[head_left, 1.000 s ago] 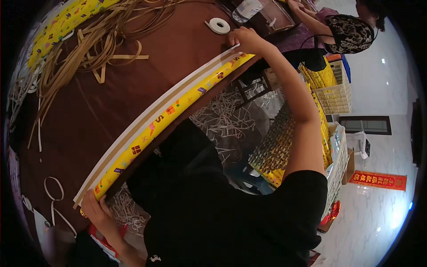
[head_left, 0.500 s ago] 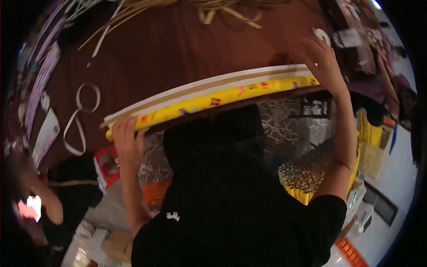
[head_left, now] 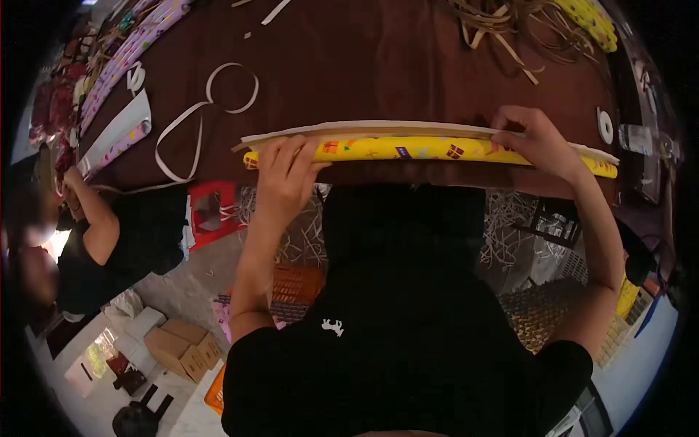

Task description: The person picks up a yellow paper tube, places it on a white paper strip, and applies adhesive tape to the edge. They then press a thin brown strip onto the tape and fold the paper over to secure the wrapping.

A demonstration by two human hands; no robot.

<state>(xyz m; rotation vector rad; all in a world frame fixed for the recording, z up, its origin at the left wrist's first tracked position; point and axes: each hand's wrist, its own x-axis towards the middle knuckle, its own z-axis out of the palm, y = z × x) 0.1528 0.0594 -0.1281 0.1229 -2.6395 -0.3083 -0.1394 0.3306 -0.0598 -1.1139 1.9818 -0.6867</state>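
A long roll of yellow patterned wrapping paper (head_left: 419,148) lies across the near edge of the table. Along its far side runs the paper's white edge (head_left: 393,124) with a tan strip beside it. Near the roll's left end, my left hand (head_left: 285,171) is closed over it, fingers on top and thumb at the near side. Toward the right, my right hand (head_left: 535,142) pinches at the tan strip with thumb and forefinger; the contact point is partly hidden by the fingers.
The brown table (head_left: 342,65) carries a looped white strip (head_left: 178,146), tangled tan strips (head_left: 502,29), a white tape roll (head_left: 605,127) and lilac rolls (head_left: 127,62). At left, another person's hand (head_left: 71,178) is beside a partly unrolled lilac sheet (head_left: 120,135). Shredded strips litter the floor.
My right hand has come from the roll's right end inward to the strip and closed into a pinch. My left hand stays near the left end. The camera view has turned and shifted.
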